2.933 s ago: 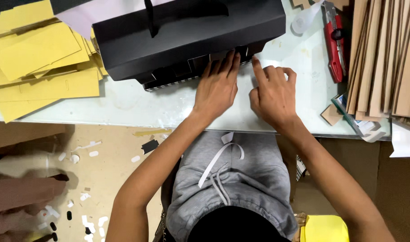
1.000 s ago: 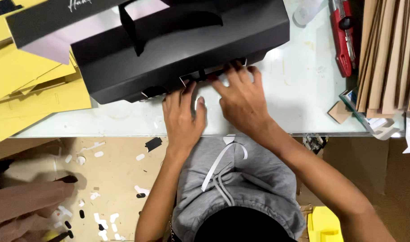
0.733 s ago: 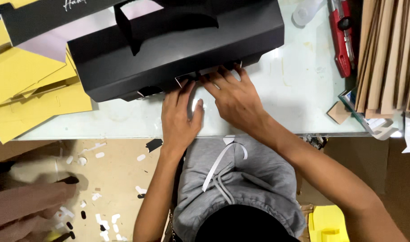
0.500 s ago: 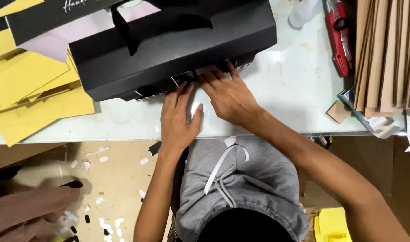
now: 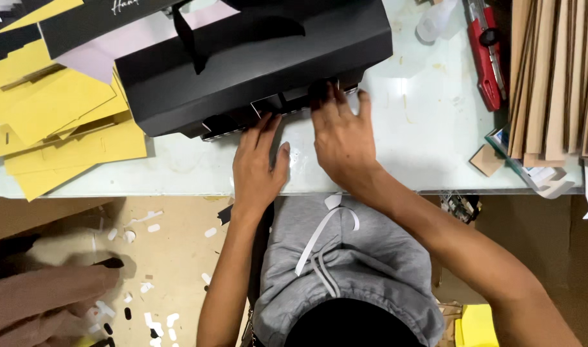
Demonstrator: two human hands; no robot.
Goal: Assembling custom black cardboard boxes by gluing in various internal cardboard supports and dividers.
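Note:
A large black cardboard box [image 5: 255, 61] with a black ribbon handle lies on its side on the pale glass table [image 5: 429, 148]. My left hand [image 5: 258, 164] rests flat on the table with its fingertips against the box's lower flap edge. My right hand [image 5: 339, 135] presses its fingers onto the same lower edge, further right, where the bottom flaps meet. Neither hand is wrapped around anything; both push on the flaps. The inner flap ends show as a grey strip under the box.
Yellow card sheets [image 5: 62, 128] are piled at the left. A red utility knife [image 5: 485, 51] lies at the upper right beside a stack of brown boards [image 5: 557, 77]. A small plastic bottle [image 5: 435, 19] stands at the top. Paper scraps dot the floor [image 5: 165, 257].
The box has shifted left and turned slightly. Both hands followed it along the lower edge, and my right hand has moved up onto the flaps.

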